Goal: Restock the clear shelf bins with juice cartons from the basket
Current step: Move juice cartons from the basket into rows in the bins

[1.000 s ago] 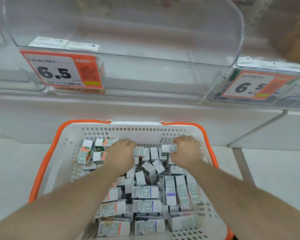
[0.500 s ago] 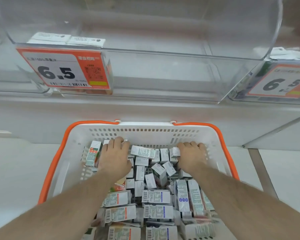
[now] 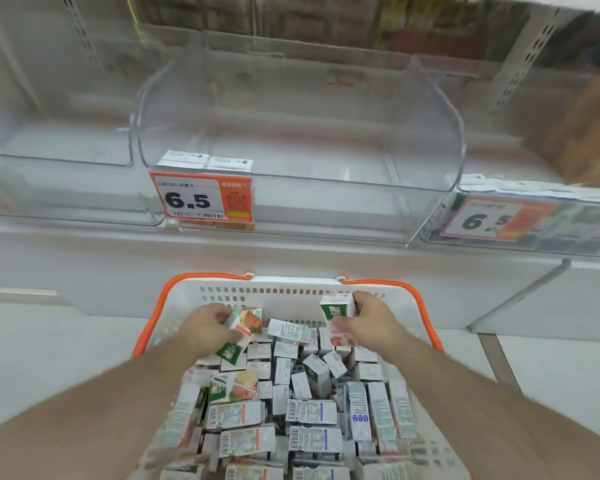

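White basket full of cartons; clear bin nearly bare.

Supermarket aisle, even overhead light: white metal shelving unit w/ slotted uprights at rear. Orange-and-white price tags reading 6.5 clipped along shelf front, a second tag to the right, blurred. Pale glossy floor runs beneath, meeting a grey shelf leg at right. Upper shelf stock dark, out of focus.
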The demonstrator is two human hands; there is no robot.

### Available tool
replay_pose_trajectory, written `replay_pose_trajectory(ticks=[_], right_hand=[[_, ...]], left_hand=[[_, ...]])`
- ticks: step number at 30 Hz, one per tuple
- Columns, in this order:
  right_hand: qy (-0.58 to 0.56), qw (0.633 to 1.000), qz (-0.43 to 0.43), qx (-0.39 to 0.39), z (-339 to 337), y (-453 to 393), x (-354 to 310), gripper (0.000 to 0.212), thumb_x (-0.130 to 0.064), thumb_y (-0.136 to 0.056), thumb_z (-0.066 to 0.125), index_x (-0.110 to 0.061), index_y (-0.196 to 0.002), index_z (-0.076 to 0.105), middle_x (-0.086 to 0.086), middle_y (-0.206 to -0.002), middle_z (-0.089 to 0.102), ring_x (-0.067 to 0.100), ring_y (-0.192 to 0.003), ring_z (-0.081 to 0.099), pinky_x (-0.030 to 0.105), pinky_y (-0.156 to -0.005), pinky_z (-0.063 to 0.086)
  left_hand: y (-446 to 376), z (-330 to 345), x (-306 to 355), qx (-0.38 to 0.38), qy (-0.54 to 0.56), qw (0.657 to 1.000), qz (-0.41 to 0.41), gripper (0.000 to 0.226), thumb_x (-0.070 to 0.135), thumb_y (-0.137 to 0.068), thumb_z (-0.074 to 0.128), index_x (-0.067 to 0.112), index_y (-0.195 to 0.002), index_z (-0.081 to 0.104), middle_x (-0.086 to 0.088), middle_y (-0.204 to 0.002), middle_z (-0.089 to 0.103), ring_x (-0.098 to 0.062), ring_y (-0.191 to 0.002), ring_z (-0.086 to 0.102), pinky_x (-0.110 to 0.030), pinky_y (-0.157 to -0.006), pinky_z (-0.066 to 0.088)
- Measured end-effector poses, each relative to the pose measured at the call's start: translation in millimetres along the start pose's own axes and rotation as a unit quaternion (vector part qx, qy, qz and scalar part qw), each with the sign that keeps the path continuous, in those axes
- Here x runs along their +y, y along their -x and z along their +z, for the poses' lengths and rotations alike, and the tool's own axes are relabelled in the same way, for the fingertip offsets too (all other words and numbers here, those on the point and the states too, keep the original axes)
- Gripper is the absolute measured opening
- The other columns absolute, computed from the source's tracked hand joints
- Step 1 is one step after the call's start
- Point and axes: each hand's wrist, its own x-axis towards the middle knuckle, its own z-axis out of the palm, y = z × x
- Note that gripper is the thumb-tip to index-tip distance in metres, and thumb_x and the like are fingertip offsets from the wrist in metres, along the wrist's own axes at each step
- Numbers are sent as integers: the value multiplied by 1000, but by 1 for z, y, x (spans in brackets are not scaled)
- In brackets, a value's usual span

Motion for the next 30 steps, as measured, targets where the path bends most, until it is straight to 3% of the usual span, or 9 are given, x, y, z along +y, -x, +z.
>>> replay_pose_trajectory(ticks=[4, 7, 10, 13, 17, 20, 23, 25, 30], right_hand=[[-64, 996, -35, -46, -21, 28, -39, 27, 4, -84, 69, -15, -104, 67, 11, -100, 74, 24, -82, 70, 44, -78, 56], [-84, 993, -44, -63, -33, 49, -66, 30, 3, -85, 69, -11, -111, 66, 7, -101, 74, 17, -84, 71, 31, -71, 53], [-98, 990, -75, -73, -48, 75, -96, 25, 6, -85, 67, -14, -100, 67, 1, -87, 75, 13, -75, 71, 27, -67, 51], [-91, 986, -117, -74, -62, 101, -118, 24, 7, -84, 68, -12, -98, 68, 2, -83, 75, 17, -76, 69, 31, -71, 51], [-144, 978, -129, -76, -67, 125, -136, 17, 5, -87, 64, -9, -96, 68, 5, -85, 75, 20, -75, 69, 34, -70, 54], [-222, 966, -112, -72, -59, 131, -137, 12, 3, -89, 61, -5, -95, 67, 11, -83, 73, 25, -74, 67, 39, -76, 53], [-268, 957, -93, -60, -52, 128, -137, 10, 2, -89, 60, -5, -92, 67, 13, -80, 72, 27, -75, 66, 46, -82, 51], [-281, 953, -93, -57, -48, 127, -139, 11, 3, -90, 59, -5, -93, 66, 12, -78, 73, 25, -73, 67, 45, -80, 52], [-299, 947, -108, -54, -45, 125, -142, 15, 3, -90, 59, -6, -98, 67, 10, -79, 73, 23, -71, 68, 39, -70, 53]], left_hand=[[25, -38, 38, -58, 132, 990, 8, 44, -1, -80, 73, 16, -119, 61, -5, -101, 70, -24, -81, 70, -35, -67, 55], [52, -56, 66, -113, 194, 974, 40, 39, -5, -88, 63, 19, -119, 59, -9, -105, 66, -29, -82, 67, -50, -82, 54], [80, -76, 89, -180, 160, 966, 91, 39, -2, -92, 59, 21, -124, 55, -9, -119, 59, -25, -88, 63, -43, -77, 55], [109, -98, 109, -220, 90, 963, 131, 47, -9, -89, 58, 20, -125, 53, -7, -114, 58, -21, -86, 61, -33, -71, 53], [129, -115, 114, -204, 124, 956, 169, 55, -12, -83, 66, 23, -124, 57, -15, -116, 61, -27, -92, 67, -31, -74, 54], [133, -112, 115, -157, 246, 942, 168, 42, -4, -85, 66, 18, -121, 59, -13, -98, 71, -21, -81, 68, -29, -73, 53], [132, -107, 121, -116, 341, 918, 163, 27, 16, -80, 72, 13, -106, 65, -9, -88, 70, -22, -84, 60, -37, -86, 43], [132, -107, 123, -102, 389, 903, 153, 30, 31, -70, 73, 15, -94, 66, -9, -85, 67, -20, -81, 56, -34, -80, 39], [136, -110, 122, -121, 509, 849, 81, 42, 42, -79, 66, 8, -103, 64, -18, -94, 69, -32, -87, 68, -47, -79, 57]])
